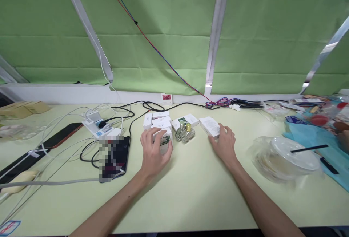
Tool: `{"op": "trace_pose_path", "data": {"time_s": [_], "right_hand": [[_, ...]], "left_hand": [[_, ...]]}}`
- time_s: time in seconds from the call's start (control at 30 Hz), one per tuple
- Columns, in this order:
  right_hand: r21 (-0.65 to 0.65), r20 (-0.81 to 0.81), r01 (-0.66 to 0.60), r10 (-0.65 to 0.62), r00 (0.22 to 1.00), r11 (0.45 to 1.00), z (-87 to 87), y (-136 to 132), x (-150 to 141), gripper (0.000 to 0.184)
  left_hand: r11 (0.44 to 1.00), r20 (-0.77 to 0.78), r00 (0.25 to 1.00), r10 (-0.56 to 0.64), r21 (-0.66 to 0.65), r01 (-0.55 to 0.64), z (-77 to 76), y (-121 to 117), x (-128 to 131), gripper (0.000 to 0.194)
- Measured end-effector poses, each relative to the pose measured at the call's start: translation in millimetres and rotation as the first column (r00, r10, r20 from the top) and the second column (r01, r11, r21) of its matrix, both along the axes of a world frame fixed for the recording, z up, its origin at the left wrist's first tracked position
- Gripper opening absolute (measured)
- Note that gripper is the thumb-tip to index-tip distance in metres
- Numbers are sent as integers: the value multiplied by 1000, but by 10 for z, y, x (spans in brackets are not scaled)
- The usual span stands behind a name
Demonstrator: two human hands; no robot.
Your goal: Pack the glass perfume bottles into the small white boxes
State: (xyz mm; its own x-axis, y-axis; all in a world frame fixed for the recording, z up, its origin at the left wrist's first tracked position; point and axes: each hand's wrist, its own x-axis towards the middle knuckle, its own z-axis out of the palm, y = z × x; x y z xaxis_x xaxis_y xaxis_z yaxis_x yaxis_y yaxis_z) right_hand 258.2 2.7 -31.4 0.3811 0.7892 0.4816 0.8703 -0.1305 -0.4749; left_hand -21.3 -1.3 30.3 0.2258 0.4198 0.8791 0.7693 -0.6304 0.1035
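My left hand (154,149) is curled over the front of a small white box with a dark green picture (164,140), thumb and fingers at its sides. Several like white boxes (160,120) stand close together just behind it. My right hand (225,144) has its thumb and fingers around the near right end of another white box (210,126), which lies flat with small print facing up. Between the hands lie two small clear glass bottles (188,135) with shiny greenish-gold caps. A white box with a green picture (185,121) lies flat behind the bottles.
A dark phone (117,159) and a white power strip (102,128) with tangled cables are on the left. A lidded plastic bowl in a bag (291,157) stands right, beside a blue sheet (302,131). A small box with a red picture (166,99) leans at the back.
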Motion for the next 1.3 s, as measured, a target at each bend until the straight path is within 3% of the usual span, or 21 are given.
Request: {"op": "trace_pose_path", "data": {"time_s": [0.1, 0.17, 0.23, 0.3, 0.43, 0.7, 0.83, 0.9, 0.97, 1.07, 1.17, 1.3], "right_hand": [[-35, -22, -2, 1, 1000, 999, -53, 36, 25, 66], [-46, -36, -7, 6, 999, 999, -64, 43, 33, 66], [-54, -59, -13, 10, 998, 998, -51, 40, 34, 66], [-47, -107, -19, 14, 994, 999, -22, 35, 31, 66], [60, -249, -52, 65, 966, 997, 43, 41, 24, 67], [249, -541, 32, 112, 833, 968, 170, 0, -1, 60], [287, -753, 9, 220, 621, 958, 222, -13, -41, 59], [362, -832, -50, 347, 433, 931, 248, -9, -74, 57], [433, -877, -85, 441, 193, 898, 284, -11, -113, 55], [475, -880, -104, 467, -90, 874, 354, -39, -161, 50], [501, -855, -158, 459, -240, 851, 418, -83, -180, 42], [503, -844, -222, 418, -337, 835, 465, -129, -186, 36]], "left_hand": [[986, 65, 991, -121, 120, 112, 28, -94, 43, 33], [954, 65, 959, -275, 139, 264, 23, -161, 81, 32], [896, 10, 897, -441, 57, 440, -15, -212, 118, 31], [829, -77, 827, -557, -112, 548, -80, -239, 149, 27], [753, -188, 758, -625, -399, 522, -211, -236, 184, 19], [721, -161, 775, -612, -516, 463, -267, -204, 186, 19], [708, -157, 770, -618, -537, 459, -290, -202, 184, 19], [708, -159, 775, -612, -547, 447, -295, -202, 182, 18], [711, -163, 781, -603, -553, 434, -291, -204, 179, 18], [713, -145, 787, -599, -545, 442, -274, -210, 178, 18], [708, -112, 796, -595, -541, 454, -261, -217, 178, 18], [704, -75, 824, -561, -567, 428, -255, -222, 168, 18]]}}
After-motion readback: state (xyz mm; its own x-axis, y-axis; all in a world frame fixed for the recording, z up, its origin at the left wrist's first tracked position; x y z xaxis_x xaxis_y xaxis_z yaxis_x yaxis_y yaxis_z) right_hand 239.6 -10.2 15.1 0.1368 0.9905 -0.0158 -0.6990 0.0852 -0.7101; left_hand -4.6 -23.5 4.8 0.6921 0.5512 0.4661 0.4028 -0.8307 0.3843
